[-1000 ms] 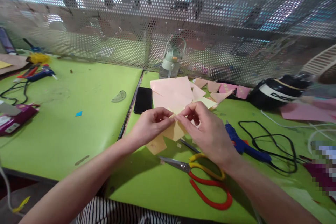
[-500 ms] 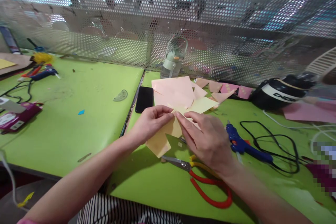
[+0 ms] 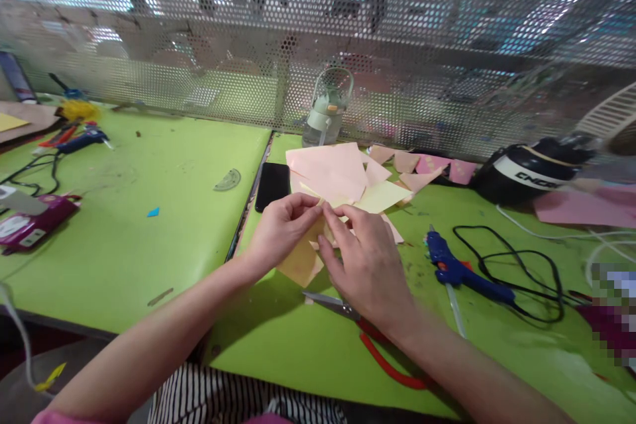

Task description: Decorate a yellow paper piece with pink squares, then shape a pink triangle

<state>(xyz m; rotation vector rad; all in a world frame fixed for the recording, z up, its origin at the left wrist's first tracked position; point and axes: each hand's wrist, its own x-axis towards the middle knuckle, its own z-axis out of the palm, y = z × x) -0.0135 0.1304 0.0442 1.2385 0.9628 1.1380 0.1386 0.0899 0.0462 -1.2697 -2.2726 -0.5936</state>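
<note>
From where I stand, the left hand (image 3: 278, 232) has its grip pinched on a piece of yellow paper (image 3: 297, 266) above the green worktop (image 3: 258, 351), while the right hand (image 3: 370, 268) meets it at the fingertips, whether pinching I can't tell. Scissors (image 3: 325, 302) lie partly under the right hand, pink paper (image 3: 330, 169) and a black smartphone (image 3: 272, 187) lie just beyond, and a blue glue gun (image 3: 450, 266) rests off to the right.

On my feed, the right hand (image 3: 365, 262) partly hides the scissors (image 3: 328, 303); the left edge crops a purple power strip (image 3: 42, 222).
</note>
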